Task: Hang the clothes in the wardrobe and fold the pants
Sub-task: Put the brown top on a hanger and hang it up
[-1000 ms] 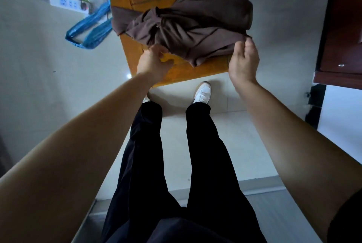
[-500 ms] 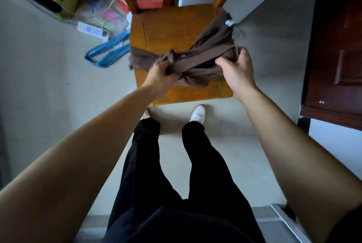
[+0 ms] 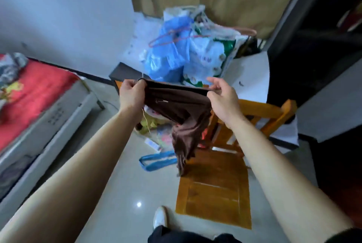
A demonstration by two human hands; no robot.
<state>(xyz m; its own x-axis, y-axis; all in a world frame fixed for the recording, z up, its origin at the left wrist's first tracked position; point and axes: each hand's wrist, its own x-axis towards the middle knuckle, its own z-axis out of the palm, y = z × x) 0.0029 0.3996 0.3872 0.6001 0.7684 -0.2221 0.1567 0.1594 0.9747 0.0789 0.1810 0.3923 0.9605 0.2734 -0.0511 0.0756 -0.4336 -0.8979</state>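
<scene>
Pants (image 3: 182,109), raised off chair (image 3: 215,193), span left grip (image 3: 131,96) to right grip (image 3: 223,98).

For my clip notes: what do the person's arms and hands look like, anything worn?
Both forearms are bare. The left hand and right hand show no glove, watch or visible ring. A dark sleeve edge shows on the right arm at the frame's corner.

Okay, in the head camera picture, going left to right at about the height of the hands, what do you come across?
red-covered bed → left hand → brown pants → right hand → wooden chair → dark cabinet
</scene>
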